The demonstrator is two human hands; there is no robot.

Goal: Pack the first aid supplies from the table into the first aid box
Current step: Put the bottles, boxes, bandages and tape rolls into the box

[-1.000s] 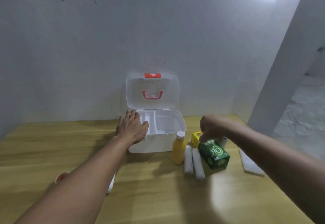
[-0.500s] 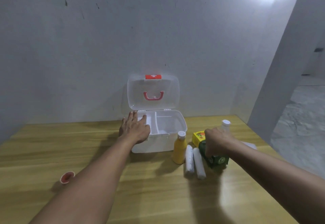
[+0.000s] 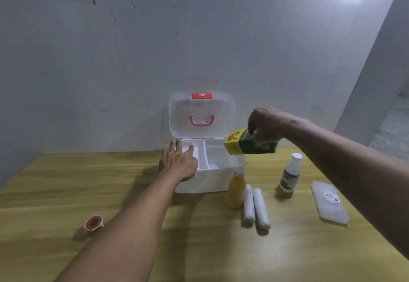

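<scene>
First aid box [image 3: 207,180]: white, lid raised, centre of frame on the wooden table [image 3: 66,184]. Left hand [image 3: 178,163]: flat, fingers straight, resting on the box's left rim. Right hand [image 3: 264,124]: right of centre, fingers curled round a green and yellow carton [image 3: 241,145], held in the air over the box's right edge. On the table, lower right: yellow bottle [image 3: 236,190], two white rolls [image 3: 255,207] side by side, white bottle [image 3: 290,174], clear flat case [image 3: 329,205]. Lower left: small red cap [image 3: 94,223].
</scene>
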